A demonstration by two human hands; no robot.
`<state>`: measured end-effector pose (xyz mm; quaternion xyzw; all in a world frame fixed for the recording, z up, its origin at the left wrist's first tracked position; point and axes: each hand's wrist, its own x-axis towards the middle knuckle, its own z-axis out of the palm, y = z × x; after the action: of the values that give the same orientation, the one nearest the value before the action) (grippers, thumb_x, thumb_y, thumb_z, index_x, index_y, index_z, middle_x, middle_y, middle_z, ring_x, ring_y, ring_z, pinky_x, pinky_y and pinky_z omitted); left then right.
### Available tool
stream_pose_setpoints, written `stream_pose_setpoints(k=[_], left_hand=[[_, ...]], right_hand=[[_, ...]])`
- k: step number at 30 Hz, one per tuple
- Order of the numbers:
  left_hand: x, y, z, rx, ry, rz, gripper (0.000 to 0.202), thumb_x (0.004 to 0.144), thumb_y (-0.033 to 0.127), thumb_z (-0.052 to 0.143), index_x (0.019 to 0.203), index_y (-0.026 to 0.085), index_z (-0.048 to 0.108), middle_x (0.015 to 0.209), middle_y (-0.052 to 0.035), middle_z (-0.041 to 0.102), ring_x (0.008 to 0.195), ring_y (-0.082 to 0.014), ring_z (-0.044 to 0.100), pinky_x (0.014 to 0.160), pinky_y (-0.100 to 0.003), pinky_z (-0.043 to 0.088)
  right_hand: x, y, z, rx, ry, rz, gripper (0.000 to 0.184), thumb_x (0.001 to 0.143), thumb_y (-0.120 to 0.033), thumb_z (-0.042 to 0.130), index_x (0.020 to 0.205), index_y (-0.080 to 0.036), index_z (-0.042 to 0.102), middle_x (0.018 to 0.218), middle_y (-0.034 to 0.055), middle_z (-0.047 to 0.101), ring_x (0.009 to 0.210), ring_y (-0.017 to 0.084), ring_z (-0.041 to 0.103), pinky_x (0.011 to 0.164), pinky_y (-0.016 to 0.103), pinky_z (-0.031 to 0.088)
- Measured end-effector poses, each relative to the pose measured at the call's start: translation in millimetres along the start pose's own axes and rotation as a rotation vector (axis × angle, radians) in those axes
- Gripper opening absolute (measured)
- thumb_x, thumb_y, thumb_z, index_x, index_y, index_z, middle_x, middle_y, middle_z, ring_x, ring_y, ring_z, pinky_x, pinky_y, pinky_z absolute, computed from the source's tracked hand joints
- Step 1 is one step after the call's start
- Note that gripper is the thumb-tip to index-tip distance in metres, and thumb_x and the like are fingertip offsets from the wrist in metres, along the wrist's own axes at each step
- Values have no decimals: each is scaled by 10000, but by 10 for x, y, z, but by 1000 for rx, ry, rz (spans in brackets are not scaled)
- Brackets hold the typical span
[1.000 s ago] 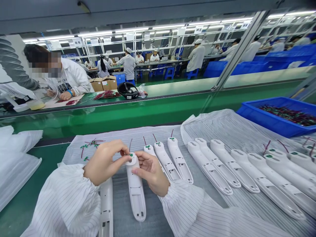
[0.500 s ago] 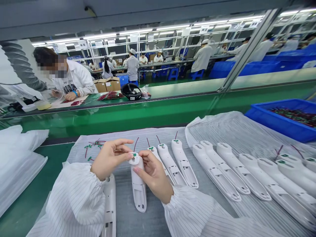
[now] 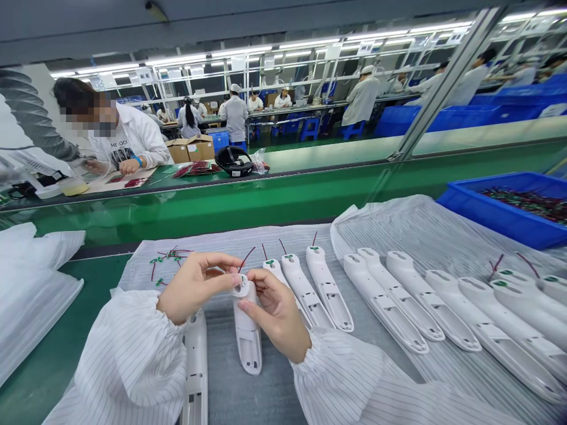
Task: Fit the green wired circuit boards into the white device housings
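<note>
My right hand (image 3: pixel 277 313) grips a white plastic handheld housing (image 3: pixel 247 333) by its rounded head. My left hand (image 3: pixel 197 288) reaches in from the left, its fingertips at the head's opening. A small green circuit board (image 3: pixel 241 282) sits there, partly hidden by my fingers, with a thin red wire (image 3: pixel 247 258) rising from it. Several matching housings (image 3: pixel 330 289) lie in rows to the right, many with green boards and red wires. Another housing (image 3: pixel 195 366) lies under my left forearm. Loose green boards with red wires (image 3: pixel 166 260) lie beyond my left hand.
My hands work over a striped antistatic cloth (image 3: pixel 274 389) on a white plastic sheet, on a green bench (image 3: pixel 88 236). A blue crate (image 3: pixel 500 215) of boards stands at the right. Beyond a glass partition (image 3: pixel 447 82), a co-worker (image 3: pixel 133 139) sits at another bench.
My left fingers have closed in on the housing's head, and the red wire now leans further right. The whole view has shifted slightly.
</note>
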<state>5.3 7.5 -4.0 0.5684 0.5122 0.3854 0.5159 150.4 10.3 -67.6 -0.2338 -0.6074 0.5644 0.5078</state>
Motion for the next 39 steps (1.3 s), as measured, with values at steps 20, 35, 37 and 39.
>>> stream_pose_setpoints(k=[20, 35, 37, 39], left_hand=[[-30, 62, 1, 36, 7, -6, 243, 591, 184, 608, 827, 130, 593, 668, -2, 565, 624, -111, 540, 615, -248, 445], [-114, 175, 18, 344, 20, 116, 193, 631, 177, 591, 817, 166, 642, 827, -23, 658, 774, -152, 561, 682, -262, 449], [-134, 202, 45, 448, 63, 149, 182, 631, 162, 585, 802, 179, 646, 807, -6, 662, 732, -143, 552, 667, -265, 441], [-150, 217, 63, 508, 95, 171, 166, 636, 158, 580, 784, 189, 649, 774, 7, 665, 682, -134, 542, 651, -266, 435]], right_hand=[[-10, 21, 14, -25, -23, 13, 222, 715, -155, 550, 919, -205, 477, 849, 15, 558, 777, 112, 536, 698, 246, 432], [-22, 10, 12, 87, -47, -24, 217, 725, -157, 556, 922, -214, 486, 879, 25, 554, 844, 132, 537, 746, 270, 421], [-26, 14, 22, 82, -33, -44, 215, 729, -153, 550, 922, -220, 483, 874, 26, 561, 843, 135, 541, 742, 275, 423], [-34, 23, 28, 63, -12, -58, 216, 728, -156, 550, 922, -222, 481, 852, 26, 563, 807, 134, 544, 706, 271, 429]])
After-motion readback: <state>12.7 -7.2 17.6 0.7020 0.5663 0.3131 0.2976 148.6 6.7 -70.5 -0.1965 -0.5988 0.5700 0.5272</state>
